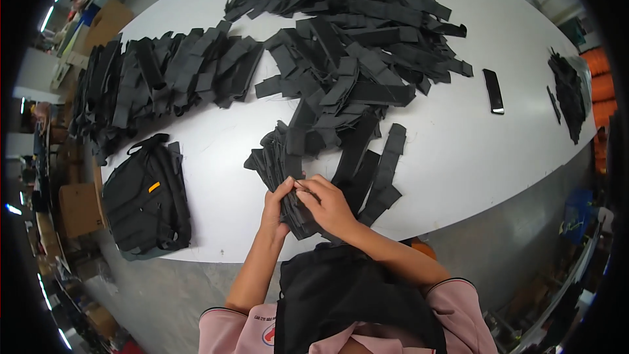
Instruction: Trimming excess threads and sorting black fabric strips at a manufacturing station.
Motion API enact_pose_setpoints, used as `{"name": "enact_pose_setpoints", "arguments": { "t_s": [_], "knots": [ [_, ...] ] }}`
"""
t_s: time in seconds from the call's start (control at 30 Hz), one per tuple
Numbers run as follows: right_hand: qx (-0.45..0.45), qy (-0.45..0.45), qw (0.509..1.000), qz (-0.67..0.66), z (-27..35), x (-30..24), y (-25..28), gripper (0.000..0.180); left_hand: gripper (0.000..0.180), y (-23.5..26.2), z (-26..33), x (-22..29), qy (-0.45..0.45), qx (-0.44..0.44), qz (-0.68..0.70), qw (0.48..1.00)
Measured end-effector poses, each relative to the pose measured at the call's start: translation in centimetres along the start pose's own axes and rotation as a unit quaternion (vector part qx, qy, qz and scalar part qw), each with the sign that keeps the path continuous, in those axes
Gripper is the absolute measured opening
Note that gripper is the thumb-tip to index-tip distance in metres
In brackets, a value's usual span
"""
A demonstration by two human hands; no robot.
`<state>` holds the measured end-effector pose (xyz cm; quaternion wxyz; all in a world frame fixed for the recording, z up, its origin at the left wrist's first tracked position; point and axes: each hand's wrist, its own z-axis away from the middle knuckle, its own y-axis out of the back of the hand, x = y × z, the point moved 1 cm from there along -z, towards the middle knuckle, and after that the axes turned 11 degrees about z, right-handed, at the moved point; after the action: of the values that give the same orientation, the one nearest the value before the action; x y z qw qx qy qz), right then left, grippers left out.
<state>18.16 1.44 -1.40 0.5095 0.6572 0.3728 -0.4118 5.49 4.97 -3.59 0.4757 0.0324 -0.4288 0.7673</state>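
Observation:
A thick bundle of black fabric strips [274,157] stands fanned out at the table's near edge. My left hand [275,206] is closed around it, thumb on top. Beside that thumb, my right hand [327,208] pinches at the edge of a black fabric strip; the exact pinch point is partly covered by the fingers. A few loose strips [388,164] lie just right of my right hand. Beyond the bundle, a heap of strips [341,85] spreads back across the white table [452,157].
Rows of stacked strips [177,72] lie at the left. A black backpack [147,203] with a yellow tag rests at the near left edge. A phone [493,92] lies to the right, and another dark pile [569,95] is near the far right edge.

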Motion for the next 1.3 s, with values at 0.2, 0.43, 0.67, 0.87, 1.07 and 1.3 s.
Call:
{"name": "enact_pose_setpoints", "arguments": {
  "t_s": [0.2,0.43,0.67,0.87,1.07,1.3],
  "knots": [
    [0.017,-0.004,0.975,0.224,-1.9,0.4,4.2,0.025,0.035,-0.5,-0.5,1.0,0.007,0.035,0.126,0.991],
    [-0.029,0.138,0.916,0.375,-5.8,0.7,5.0,0.030,0.044,-1.1,-0.9,1.9,-0.018,0.026,0.089,0.996],
    [-0.065,0.149,0.915,0.368,-6.7,2.2,4.4,0.025,0.046,-1.2,-0.9,1.5,-0.003,0.005,0.072,0.997],
    [-0.036,0.009,0.967,0.251,-5.2,1.4,5.9,0.019,0.050,0.8,0.0,2.8,-0.040,0.004,0.094,0.995],
    [-0.091,-0.113,0.974,0.175,0.0,3.9,8.6,0.027,0.064,7.1,7.2,9.7,-0.242,0.067,0.037,0.967],
    [-0.119,-0.178,0.955,0.204,0.8,2.8,7.3,0.031,0.080,15.8,6.3,10.5,-0.221,0.309,-0.377,0.845]
  ]
}}
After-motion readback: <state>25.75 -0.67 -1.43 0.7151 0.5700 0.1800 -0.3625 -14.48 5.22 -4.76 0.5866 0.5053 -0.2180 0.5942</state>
